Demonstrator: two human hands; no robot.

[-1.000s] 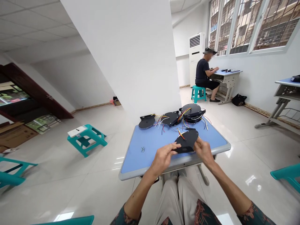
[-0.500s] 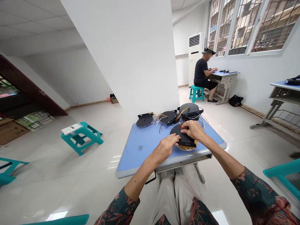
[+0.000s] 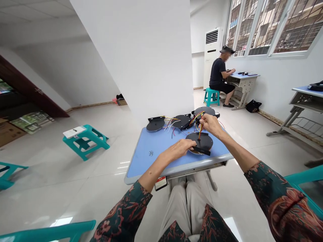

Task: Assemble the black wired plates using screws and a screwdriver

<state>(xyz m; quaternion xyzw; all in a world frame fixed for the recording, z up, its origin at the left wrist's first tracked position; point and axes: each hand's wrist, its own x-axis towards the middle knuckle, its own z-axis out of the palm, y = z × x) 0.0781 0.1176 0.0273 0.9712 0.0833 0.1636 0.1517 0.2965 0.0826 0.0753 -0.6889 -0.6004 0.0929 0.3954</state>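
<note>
A round black plate (image 3: 206, 142) with a raised bracket along its front edge lies on the blue desk in front of me. Red, yellow and dark wires (image 3: 200, 132) rise from a hole at its middle. My right hand (image 3: 211, 125) pinches these wires above the plate and holds them upright. At the plate's left side my left hand (image 3: 182, 148) grips its rim, thumb on top by the bracket. Similar black discs lie along the back: one at the left (image 3: 155, 125), one in the middle (image 3: 181, 121) and one at the right (image 3: 202, 110), with loose coloured wires among them.
Small silver screws (image 3: 150, 153) sit in a pile on the left of the desk (image 3: 141, 164). A white pillar (image 3: 161, 67) stands right behind it. A phone (image 3: 160, 183) shows below the front edge. A person (image 3: 219, 74) works at another desk, far right.
My right hand has moved up from the plate, drawing the wires upward out of its middle. My left hand stays at the plate's left side. The view has shifted slightly.
</note>
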